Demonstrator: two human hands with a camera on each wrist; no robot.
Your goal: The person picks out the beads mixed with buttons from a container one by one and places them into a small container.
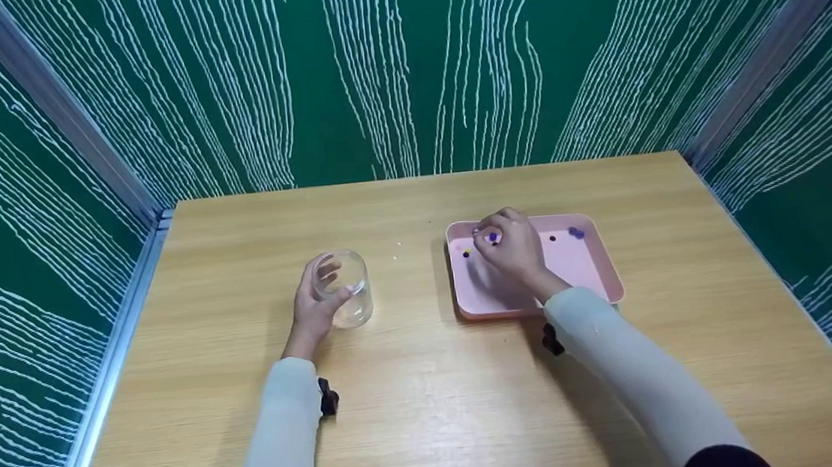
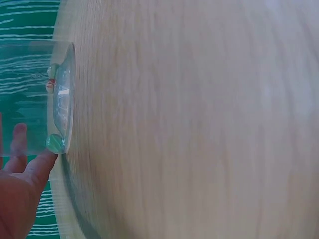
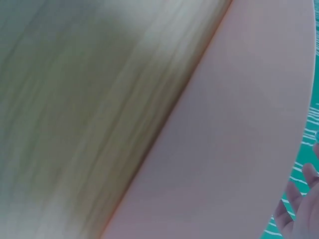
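On the left of the table, my left hand (image 1: pixel 312 309) grips a clear plastic cup (image 1: pixel 354 316), thumb on the near side and fingers behind. At the cup's bottom, the left wrist view shows a green marble (image 2: pixel 55 143) and a red-and-white marble (image 2: pixel 50 85). My right hand (image 1: pixel 517 251) is over the pink tray (image 1: pixel 577 272), thumb and fingertips pinched together. A small pale, glassy round thing, apparently a marble (image 3: pixel 317 136), shows at its fingertips, mostly cut off by the frame edge. A purple bead (image 1: pixel 493 237) shows through the finger loop.
Dark beads (image 1: pixel 466 255) and a purple cluster (image 1: pixel 575 232) lie in the tray near its far side. Tiny white bits (image 1: pixel 397 250) lie on the wooden table (image 1: pixel 414 384) between cup and tray. Green walls with white lines (image 1: pixel 439 66) surround the table.
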